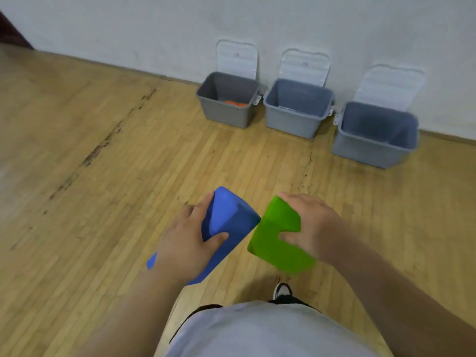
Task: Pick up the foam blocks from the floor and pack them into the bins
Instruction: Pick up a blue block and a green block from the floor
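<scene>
Carrying is the step: the left hand (185, 243) grips the blue block (229, 220), the right hand (309, 225) the green block (275, 240), fingers curled round each, well short of the open bins (291, 123) ahead. Best to hold firm until each block is over a bin, then release low.

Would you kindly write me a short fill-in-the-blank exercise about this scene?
The left hand and right hand each grip one foam ____.
The blue block is to the ____ of the green block.
____ grey bins stand open by the wall.
Only the leftmost bin shows something ____ inside.
Missing: block, left, three, orange
</scene>
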Available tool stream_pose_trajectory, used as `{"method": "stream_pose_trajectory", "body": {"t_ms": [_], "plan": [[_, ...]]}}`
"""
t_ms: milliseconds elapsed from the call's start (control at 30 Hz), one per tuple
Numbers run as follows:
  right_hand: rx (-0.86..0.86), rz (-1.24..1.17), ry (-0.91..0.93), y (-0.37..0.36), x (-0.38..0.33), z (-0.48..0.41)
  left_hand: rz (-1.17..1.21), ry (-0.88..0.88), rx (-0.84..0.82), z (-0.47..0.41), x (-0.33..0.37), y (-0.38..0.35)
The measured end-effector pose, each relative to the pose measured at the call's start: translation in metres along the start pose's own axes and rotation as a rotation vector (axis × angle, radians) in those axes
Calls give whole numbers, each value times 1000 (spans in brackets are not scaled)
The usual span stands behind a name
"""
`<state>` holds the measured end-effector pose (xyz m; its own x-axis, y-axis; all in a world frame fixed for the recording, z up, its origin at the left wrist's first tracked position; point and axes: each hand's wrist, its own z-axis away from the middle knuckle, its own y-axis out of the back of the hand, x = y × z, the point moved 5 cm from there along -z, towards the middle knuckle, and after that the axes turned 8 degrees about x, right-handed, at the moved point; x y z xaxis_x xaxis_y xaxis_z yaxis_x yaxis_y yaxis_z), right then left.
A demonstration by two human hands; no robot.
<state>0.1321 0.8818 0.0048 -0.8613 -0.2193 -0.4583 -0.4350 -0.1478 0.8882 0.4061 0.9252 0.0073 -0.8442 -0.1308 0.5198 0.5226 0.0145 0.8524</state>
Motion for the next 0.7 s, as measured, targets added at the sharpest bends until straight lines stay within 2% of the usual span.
{"method": "stream_pose_trajectory", "body": {"t_ms": [133, 267, 467, 700], "plan": [[-21, 4, 10, 38, 25, -76, 39, 13, 57, -69, 29, 2], [-71, -4, 44, 37, 31, -135, 61, 51, 107, -115, 26, 3], [-108, 27, 76, 8, 9, -236, 137, 68, 90, -215, -20, 17], [-97, 87, 58, -17, -59, -382, 128, 17, -10, -350, -92, 68]]}}
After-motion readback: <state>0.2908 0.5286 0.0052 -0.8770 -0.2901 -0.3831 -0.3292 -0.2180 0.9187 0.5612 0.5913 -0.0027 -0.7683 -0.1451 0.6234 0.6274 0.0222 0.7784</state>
